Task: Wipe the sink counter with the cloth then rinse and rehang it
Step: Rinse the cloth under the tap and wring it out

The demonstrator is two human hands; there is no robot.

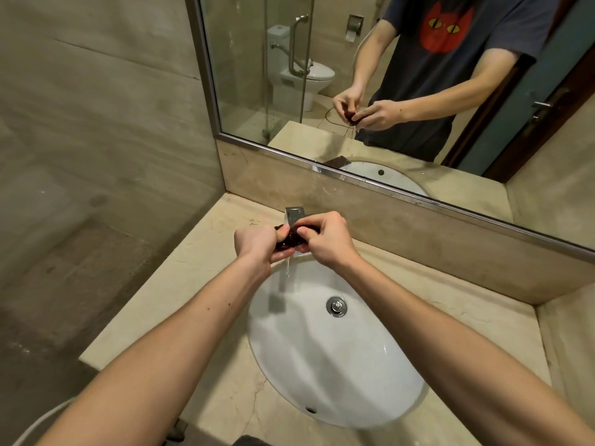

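A small dark cloth (291, 239) is bunched up between both of my hands, just under the chrome faucet (295, 215) at the back of the white oval sink (370, 391). My left hand (257, 244) grips its left end and my right hand (325, 238) grips its right end, with both thumbs pressed on top. A thin stream of water (288, 267) falls from under the cloth into the basin. Most of the cloth is hidden by my fingers.
The beige stone counter (180, 304) surrounds the sink and meets a wall on the left and a backsplash (418, 239) behind. A large mirror (354, 75) above reflects a person, a toilet and a glass partition. The drain stopper (336, 306) sits mid-basin.
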